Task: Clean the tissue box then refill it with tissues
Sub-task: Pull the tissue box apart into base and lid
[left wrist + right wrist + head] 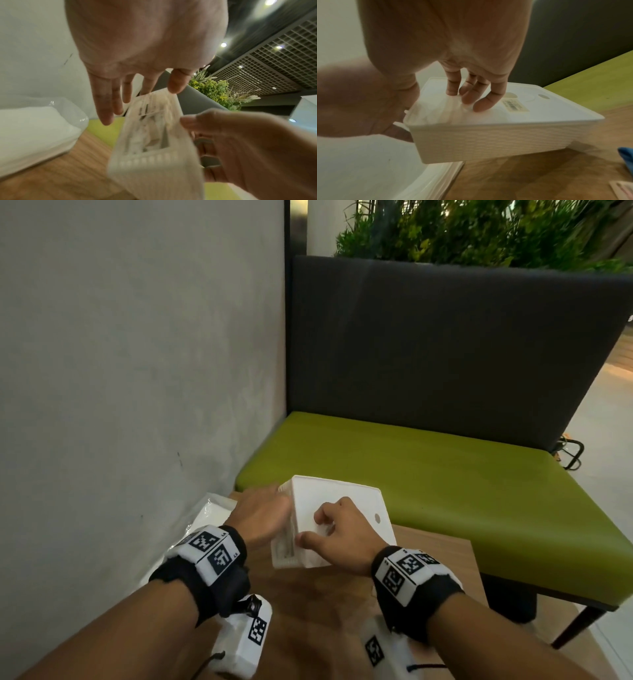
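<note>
Our right fingers (479,97) press curled on the upturned base of the box (337,525), thumb under its near edge, holding it tipped above the counter (318,601). Our left hand (262,517), fingers straight, meets the slotted face on its left.

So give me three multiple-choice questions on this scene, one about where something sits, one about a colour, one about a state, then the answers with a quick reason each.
1. Where is the plastic-wrapped tissue pack?
A. On the bench seat
B. On the table's left side by the wall
C. Inside the box

2. What colour is the bench seat?
A. Green
B. Red
C. Grey

3. How is the tissue box right now?
A. Flat on the table, untouched
B. Tipped, held in both hands
C. On the floor

Answers: B, the pack lies beside the wall; A, the cushion is green; B, the left hand and right hand hold it tilted.
</note>
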Available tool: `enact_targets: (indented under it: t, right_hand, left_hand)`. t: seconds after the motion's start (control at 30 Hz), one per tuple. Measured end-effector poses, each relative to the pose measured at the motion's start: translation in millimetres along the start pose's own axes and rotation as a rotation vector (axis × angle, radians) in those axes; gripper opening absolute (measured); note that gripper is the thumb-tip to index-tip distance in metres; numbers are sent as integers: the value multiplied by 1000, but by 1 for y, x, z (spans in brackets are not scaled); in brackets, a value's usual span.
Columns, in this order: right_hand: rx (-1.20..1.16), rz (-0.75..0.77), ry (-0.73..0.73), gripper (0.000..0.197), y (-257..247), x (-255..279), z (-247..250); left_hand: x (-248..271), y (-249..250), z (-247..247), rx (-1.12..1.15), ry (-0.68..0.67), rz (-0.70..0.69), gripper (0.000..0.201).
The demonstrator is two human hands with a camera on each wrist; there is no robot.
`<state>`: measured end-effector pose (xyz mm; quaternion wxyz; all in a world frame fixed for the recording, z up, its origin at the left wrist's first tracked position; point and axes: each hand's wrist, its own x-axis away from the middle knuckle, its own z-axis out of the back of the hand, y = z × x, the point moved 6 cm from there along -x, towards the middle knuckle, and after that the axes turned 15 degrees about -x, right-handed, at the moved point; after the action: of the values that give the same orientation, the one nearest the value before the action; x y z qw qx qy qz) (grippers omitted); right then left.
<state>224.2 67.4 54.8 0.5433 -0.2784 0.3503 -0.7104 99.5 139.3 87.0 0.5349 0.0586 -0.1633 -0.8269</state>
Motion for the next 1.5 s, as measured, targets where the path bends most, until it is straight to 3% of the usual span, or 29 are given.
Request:
enact_targets:
  t: [0.03,0.13,0.23,0.37,0.57,0.7,0.93,1.23,1.5]
  right_hand:
    - [-13,-2,8,36,0,-2,1]
    - [-41,1,35,32,-5,-3,9]
    - [-86,34,86,35,-5,-4,18]
    - [-112,39,99,41,-8,-6,19]
    - [-137,38,99,61,-19,-10,18]
    - [-178,-7,75,46,-19,-11,15]
    - [-247,-107,58,45,-15,-11,16]
    - [-246,-73,161,41,-17,-8,12]
    - [-455,-151,115,54,-12,-1,10]
  left_hand:
    - [0,-1,-3,-3,-36,-54,32]
    - [5,-4,-15,-96,-138,-218,109]
    - [10,0,-18,-172,-120,-357,136]
    - [12,3,-21,-125,-119,-327,167]
    - [15,8,-17,-57,23,-289,160]
    - [16,7,-18,-14,71,-315,146]
    - [14,5,-15,-2,81,-364,144]
    - [17,3,-13,-35,80,-347,141]
    - [19,-1,-14,59,93,-400,138]
